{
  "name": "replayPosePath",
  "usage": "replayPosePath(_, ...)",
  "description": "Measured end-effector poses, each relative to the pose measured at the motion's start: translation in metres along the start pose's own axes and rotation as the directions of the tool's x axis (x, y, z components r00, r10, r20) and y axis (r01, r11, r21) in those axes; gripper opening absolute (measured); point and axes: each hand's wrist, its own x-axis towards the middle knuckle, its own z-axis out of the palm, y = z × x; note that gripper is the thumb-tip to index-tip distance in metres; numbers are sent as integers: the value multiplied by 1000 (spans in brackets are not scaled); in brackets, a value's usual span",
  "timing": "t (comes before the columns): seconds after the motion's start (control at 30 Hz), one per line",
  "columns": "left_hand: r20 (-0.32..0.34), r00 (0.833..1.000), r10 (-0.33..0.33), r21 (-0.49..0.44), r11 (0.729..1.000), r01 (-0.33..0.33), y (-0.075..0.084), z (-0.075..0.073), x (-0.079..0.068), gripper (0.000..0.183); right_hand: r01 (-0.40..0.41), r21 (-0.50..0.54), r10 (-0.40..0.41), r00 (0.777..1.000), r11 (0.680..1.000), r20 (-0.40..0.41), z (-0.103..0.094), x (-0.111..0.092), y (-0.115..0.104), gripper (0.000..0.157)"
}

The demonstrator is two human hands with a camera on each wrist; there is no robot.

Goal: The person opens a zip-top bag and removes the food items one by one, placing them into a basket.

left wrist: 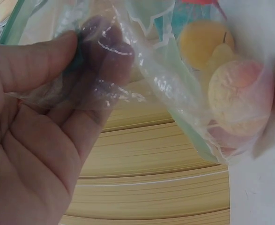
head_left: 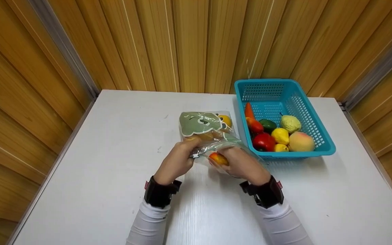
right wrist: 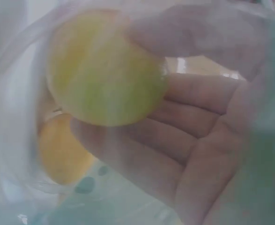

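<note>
A clear zip bag (head_left: 235, 147) with a green cartoon print lies on the white table, several fruits inside it. My left hand (head_left: 178, 159) grips the bag by its mouth, near the slider; in the left wrist view the thumb of this hand (left wrist: 39, 103) pinches the clear plastic against the fingers. Inside the bag's mouth, my right hand (head_left: 242, 161) holds a red-and-yellow mango-like fruit (head_left: 218, 158). The right wrist view shows that fruit's yellow-green side (right wrist: 104, 70) between thumb and fingers, hazed by plastic. Deeper in the bag sit a yellow-orange fruit (right wrist: 64, 150) and a pale pinkish round fruit (left wrist: 240, 96).
A blue plastic basket (head_left: 318, 119) stands at the right, close to the bag. In it are a peach (head_left: 301, 141), a red tomato-like piece (head_left: 264, 142), a yellow lemon (head_left: 280, 135) and several others. Wood-panelled walls (head_left: 189, 44) border the table (head_left: 121, 143).
</note>
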Motion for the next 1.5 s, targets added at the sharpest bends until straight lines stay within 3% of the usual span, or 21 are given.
replayPosePath(0.1,3,1000,-4,-4,1000,4,0,1,1,52,-12,-32,13,1000,999,12,-6,-3,-3,60)
replayPosePath(0.23,7,1000,-14,5,1000,14,0,1,0,48,5,-59,-4,1000,998,9,-11,-6,-6,49)
replayPosePath(0.43,16,1000,-23,2,1000,23,0,0,0,46,-19,-37,20,999,999,28,-15,-9,-8,49)
replayPosePath(0.6,13,1000,-14,25,1000,13,0,0,0,43,-33,-36,34,999,999,39,-18,-11,-9,33)
replayPosePath(0.97,13,1000,-13,29,999,13,-1,1,1,38,-149,26,144,980,989,138,-28,-15,-9,33)
replayPosePath(1.23,2,1000,-14,12,1000,14,-3,1,1,41,-167,63,154,974,984,168,-29,-14,-6,38)
replayPosePath(1.5,4,1000,-25,8,1000,25,-5,2,2,44,-174,59,162,973,983,167,-35,-18,-3,32)
